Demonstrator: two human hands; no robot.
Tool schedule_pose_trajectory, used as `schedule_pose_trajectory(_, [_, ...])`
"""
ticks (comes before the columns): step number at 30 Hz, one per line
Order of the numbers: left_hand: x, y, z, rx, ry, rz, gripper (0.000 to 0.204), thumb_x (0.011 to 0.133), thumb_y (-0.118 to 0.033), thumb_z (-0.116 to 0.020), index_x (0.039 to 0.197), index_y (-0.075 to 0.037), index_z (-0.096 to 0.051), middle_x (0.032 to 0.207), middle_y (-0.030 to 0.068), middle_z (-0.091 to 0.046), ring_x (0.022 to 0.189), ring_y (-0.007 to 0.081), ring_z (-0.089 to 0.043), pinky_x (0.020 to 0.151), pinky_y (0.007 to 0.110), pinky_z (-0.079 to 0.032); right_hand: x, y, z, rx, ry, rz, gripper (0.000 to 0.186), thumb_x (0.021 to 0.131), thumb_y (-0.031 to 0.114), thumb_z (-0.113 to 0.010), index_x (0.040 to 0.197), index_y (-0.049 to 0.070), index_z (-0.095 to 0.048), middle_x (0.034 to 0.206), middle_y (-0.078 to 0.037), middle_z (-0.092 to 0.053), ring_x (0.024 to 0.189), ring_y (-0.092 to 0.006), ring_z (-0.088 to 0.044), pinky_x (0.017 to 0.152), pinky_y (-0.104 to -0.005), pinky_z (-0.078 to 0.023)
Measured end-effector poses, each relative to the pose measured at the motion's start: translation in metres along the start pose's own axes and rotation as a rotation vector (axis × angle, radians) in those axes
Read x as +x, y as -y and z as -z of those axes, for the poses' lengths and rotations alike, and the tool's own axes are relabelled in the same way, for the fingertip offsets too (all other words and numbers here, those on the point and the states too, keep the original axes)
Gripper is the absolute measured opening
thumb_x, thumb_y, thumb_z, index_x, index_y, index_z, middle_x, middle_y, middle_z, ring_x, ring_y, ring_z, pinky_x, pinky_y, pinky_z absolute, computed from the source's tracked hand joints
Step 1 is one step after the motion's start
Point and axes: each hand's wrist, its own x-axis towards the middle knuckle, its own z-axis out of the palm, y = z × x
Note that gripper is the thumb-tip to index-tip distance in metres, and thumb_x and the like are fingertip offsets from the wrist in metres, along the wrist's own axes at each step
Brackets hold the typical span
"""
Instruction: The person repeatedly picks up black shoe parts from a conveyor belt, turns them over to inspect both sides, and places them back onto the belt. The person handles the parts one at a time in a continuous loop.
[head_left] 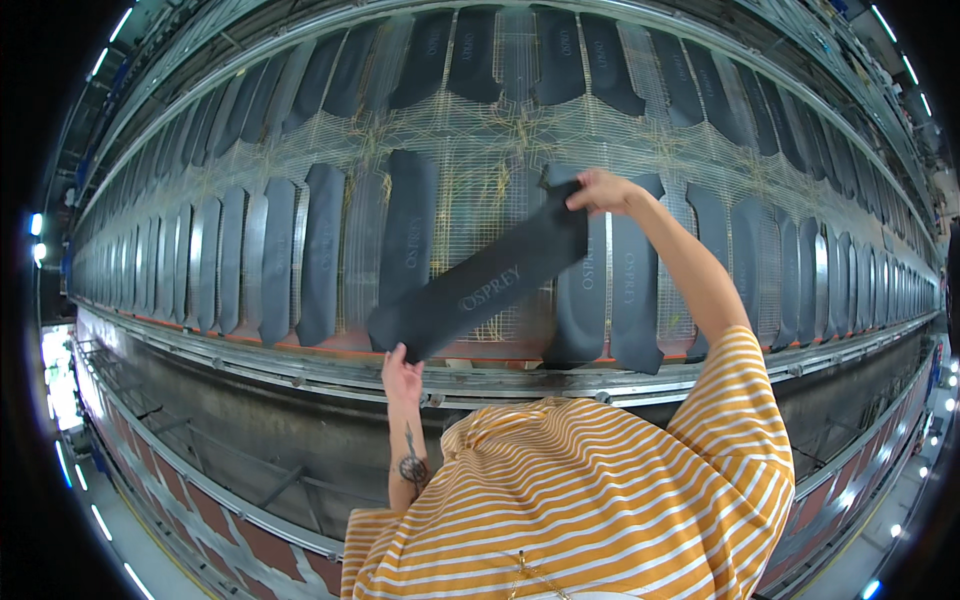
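I hold a long dark flat strip (pixel 490 285) with rounded ends and pale lettering, slanted across a wire-mesh belt (pixel 480 140). My left hand (pixel 402 376) grips its lower left end near the belt's front rail. My right hand (pixel 600 190) pinches its upper right end, arm stretched out over the belt. The strip hangs in front of a gap in the row of matching strips. My orange-and-white striped shirt (pixel 590 500) fills the lower middle of the view.
Several rows of the same dark strips (pixel 320 250) lie side by side on the mesh, running far left and right. A metal rail (pixel 250 355) edges the belt's front. Below it are a steel frame and reddish floor (pixel 190 500).
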Motion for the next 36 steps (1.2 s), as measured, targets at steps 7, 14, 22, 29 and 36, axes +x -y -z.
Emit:
schedule_pose_trajectory(7, [-0.041,0.068,-0.014,0.169,-0.108,0.192,0.018,0.088,-0.001,-0.064,0.102,-0.008,-0.055,0.091,0.0082,-0.067,0.086,0.0248,-0.069,0.08,0.045,-0.06,0.215,-0.003,-0.023,-0.067,-0.437,0.378,0.037,0.071,0.014,-0.082,0.103,-0.001,-0.072,0.09,-0.01,-0.073,0.083,-0.0165,-0.068,0.075,-0.0288,-0.054])
schedule_pose_trajectory(14, [-0.009,0.097,-0.039,0.086,-0.043,0.293,0.018,0.092,0.0,-0.06,0.109,-0.005,-0.059,0.097,0.0077,-0.068,0.093,0.023,-0.07,0.079,0.039,-0.061,0.266,0.035,-0.045,-0.233,-0.571,0.499,0.045,0.073,0.022,-0.081,0.11,-0.001,-0.069,0.099,-0.013,-0.073,0.093,-0.022,-0.07,0.087,-0.033,-0.054])
schedule_pose_trajectory(22, [0.013,0.113,-0.005,0.145,0.005,0.331,0.019,0.093,-0.006,-0.064,0.11,-0.005,-0.057,0.114,0.0142,-0.067,0.104,0.028,-0.067,0.089,0.046,-0.058,0.08,-0.051,-0.049,-0.203,-0.747,0.539,0.041,0.081,0.028,-0.072,0.112,0.002,-0.067,0.102,-0.014,-0.072,0.093,-0.0245,-0.069,0.084,-0.035,-0.054])
schedule_pose_trajectory(29, [0.011,0.109,-0.013,0.509,0.116,0.296,0.024,0.091,-0.014,-0.068,0.11,-0.001,-0.059,0.11,0.0133,-0.069,0.098,0.0263,-0.069,0.087,0.039,-0.057,-0.13,-0.288,-0.148,-0.142,-0.937,-0.297,0.04,0.073,0.03,-0.075,0.101,0.001,-0.07,0.092,-0.016,-0.072,0.09,-0.0321,-0.07,0.082,-0.0392,-0.054])
schedule_pose_trajectory(36, [-0.021,0.2,-0.079,1.114,0.807,-0.19,0.037,0.089,-0.017,-0.069,0.118,0.005,-0.061,0.111,0.017,-0.069,0.096,0.0211,-0.068,0.081,0.032,-0.056,-0.135,-0.298,-0.214,0.108,-1.26,-0.182,0.048,0.072,0.022,-0.077,0.111,-0.004,-0.066,0.102,-0.021,-0.069,0.098,-0.0319,-0.067,0.089,-0.0376,-0.051])
